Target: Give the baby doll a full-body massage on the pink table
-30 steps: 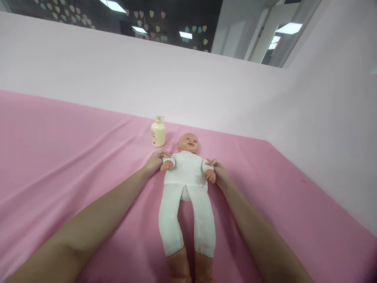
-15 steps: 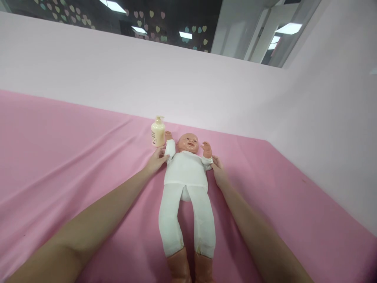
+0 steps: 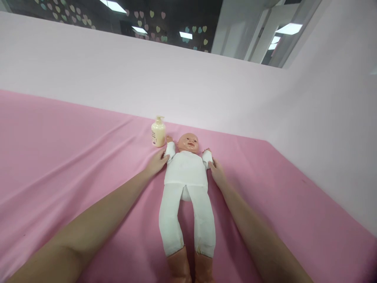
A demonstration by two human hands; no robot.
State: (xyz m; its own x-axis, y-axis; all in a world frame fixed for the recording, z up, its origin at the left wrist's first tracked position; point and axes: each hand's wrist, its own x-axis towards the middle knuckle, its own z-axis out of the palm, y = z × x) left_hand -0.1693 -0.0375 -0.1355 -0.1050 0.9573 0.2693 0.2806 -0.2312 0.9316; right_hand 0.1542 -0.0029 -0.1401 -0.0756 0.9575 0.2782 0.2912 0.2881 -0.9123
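A baby doll (image 3: 186, 169) in a white top and white trousers lies face up on a pink cloth (image 3: 118, 220), its head toward the wall and its brown feet toward me. My left hand (image 3: 158, 161) grips the doll's sleeved arm on the left of the view, thumb on the cloth of the sleeve. On the other side, my right hand (image 3: 217, 171) is closed on the sleeve (image 3: 207, 157) of the other arm. Both doll arms are bent upward, with the small hands partly covered by the white sleeves.
A cream pump bottle (image 3: 158, 133) stands upright just left of the doll's raised hand. Behind the cloth rises a white wall (image 3: 132, 74), with another at the right. A dark window with heart stickers (image 3: 176, 19) is above.
The sleeves now reach higher over the doll's forearms, most plainly on the right of the view, where less of the doll's hand shows. My hands have shifted slightly.
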